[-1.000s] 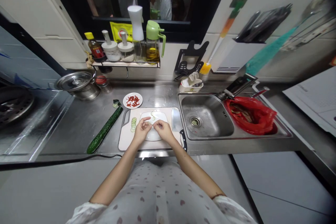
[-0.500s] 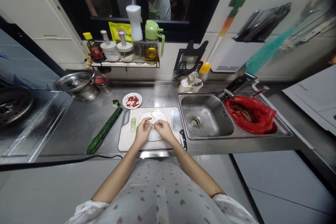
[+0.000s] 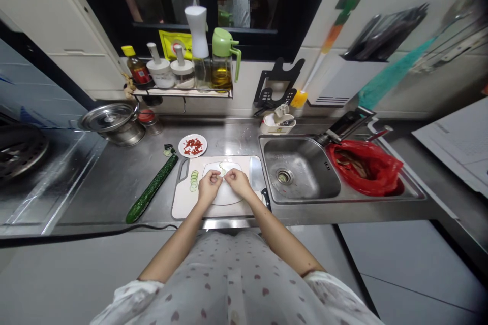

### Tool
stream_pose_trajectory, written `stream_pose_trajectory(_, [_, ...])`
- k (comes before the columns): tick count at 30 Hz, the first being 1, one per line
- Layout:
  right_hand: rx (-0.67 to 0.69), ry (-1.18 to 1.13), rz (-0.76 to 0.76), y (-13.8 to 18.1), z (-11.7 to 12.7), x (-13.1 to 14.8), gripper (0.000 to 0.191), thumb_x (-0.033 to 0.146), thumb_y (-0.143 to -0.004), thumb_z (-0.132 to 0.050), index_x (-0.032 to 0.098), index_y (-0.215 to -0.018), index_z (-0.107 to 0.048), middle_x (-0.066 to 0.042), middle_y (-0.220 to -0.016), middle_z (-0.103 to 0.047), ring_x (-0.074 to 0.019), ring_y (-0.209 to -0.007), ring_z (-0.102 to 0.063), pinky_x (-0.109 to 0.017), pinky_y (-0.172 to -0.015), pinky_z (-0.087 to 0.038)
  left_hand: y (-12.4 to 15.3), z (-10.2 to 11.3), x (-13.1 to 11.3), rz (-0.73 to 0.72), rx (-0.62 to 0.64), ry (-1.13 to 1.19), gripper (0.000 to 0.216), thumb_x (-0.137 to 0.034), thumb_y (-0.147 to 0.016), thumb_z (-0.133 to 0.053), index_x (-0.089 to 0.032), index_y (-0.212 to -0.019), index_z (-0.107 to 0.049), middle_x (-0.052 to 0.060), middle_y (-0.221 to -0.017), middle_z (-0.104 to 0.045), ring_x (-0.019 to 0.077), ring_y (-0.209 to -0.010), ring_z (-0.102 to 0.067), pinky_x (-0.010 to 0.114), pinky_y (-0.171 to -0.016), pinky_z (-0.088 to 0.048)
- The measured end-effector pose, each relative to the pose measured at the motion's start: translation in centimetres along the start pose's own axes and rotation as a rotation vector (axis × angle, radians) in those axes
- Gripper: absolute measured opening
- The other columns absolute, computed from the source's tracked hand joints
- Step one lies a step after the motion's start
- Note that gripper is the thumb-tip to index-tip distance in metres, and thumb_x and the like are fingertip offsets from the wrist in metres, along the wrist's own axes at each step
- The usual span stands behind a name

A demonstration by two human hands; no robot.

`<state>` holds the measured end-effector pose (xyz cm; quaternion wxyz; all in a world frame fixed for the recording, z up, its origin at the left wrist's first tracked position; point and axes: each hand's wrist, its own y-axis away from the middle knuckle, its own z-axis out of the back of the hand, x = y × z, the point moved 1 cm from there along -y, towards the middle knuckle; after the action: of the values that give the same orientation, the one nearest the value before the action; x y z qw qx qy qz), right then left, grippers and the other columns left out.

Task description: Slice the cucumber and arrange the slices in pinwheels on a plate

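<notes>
Left hand [image 3: 209, 186] and right hand [image 3: 237, 183] pinching narrowly over smooth white plate [image 3: 227, 198]; cannot tell if fingertips are holding anything.
Pale, green-edged cucumber pieces [image 3: 222, 167] curving on plate's far part; thin round slices [image 3: 194, 181] lining up left of plate; flat metal knife [image 3: 256, 172] lying right of it; bumpy dark-green cucumber [image 3: 152, 190] resting farther left.

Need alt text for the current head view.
A person's left hand and right hand pinch close together over a white plate on a cutting board; anything held is unclear. Cucumber slices lie left of the plate, a kitchen knife right; a long cucumber rests on the steel counter.
</notes>
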<state>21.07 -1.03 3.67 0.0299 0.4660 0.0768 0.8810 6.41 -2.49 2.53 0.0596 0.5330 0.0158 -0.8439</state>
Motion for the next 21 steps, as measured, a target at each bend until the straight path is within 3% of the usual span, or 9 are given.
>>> stream_pose_trajectory(5, [0.011, 0.25, 0.008, -1.1, -0.2, 0.4, 0.018, 0.019, -0.086, -0.05, 0.02, -0.09, -0.067, -0.003, -0.086, -0.07, -0.016, -0.079, -0.061, -0.023, -0.069, -0.039, -1.1, -0.3, -0.2, 0.088, 0.003, -0.225, 0.015, -0.03, -0.078, -0.063, -0.025, -0.092, -0.065, -0.002, -0.079, -0.068, 0.0145, -0.072, -0.06, 0.025, -0.069, -0.041])
stream_pose_trajectory(9, [0.037, 0.395, 0.009, -2.3, -0.4, 0.6, 0.02, 0.019, -0.09, -0.048, 0.019, -0.097, -0.067, -0.006, -0.094, -0.07, -0.0173, -0.087, -0.061, -0.023, -0.071, -0.037, -2.2, -0.7, -0.7, 0.138, 0.022, -0.373, 0.015, -0.033, -0.08, -0.062, -0.027, -0.093, -0.065, -0.002, -0.086, -0.07, 0.0172, -0.083, -0.063, 0.029, -0.078, -0.04])
stream_pose_trajectory(14, [0.067, 0.497, 0.041, -3.7, -0.6, 0.5, 0.023, 0.018, -0.093, -0.045, 0.017, -0.103, -0.066, -0.009, -0.104, -0.069, -0.0172, -0.093, -0.06, -0.024, -0.074, -0.036, -3.4, -1.3, -0.9, 0.163, 0.03, -0.448, 0.014, -0.032, -0.081, -0.06, -0.028, -0.094, -0.065, -0.002, -0.088, -0.071, 0.0198, -0.094, -0.063, 0.033, -0.088, -0.035])
stream_pose_trajectory(21, [0.087, 0.584, 0.072, -4.7, -0.9, 0.1, 0.027, 0.019, -0.096, -0.04, 0.016, -0.105, -0.065, -0.01, -0.106, -0.068, -0.018, -0.093, -0.06, -0.025, -0.072, -0.035, -4.2, -1.8, -0.4, 0.138, 0.011, -0.507, 0.012, -0.031, -0.081, -0.058, -0.029, -0.091, -0.066, -0.001, -0.087, -0.072, 0.0203, -0.091, -0.063, 0.035, -0.087, -0.033])
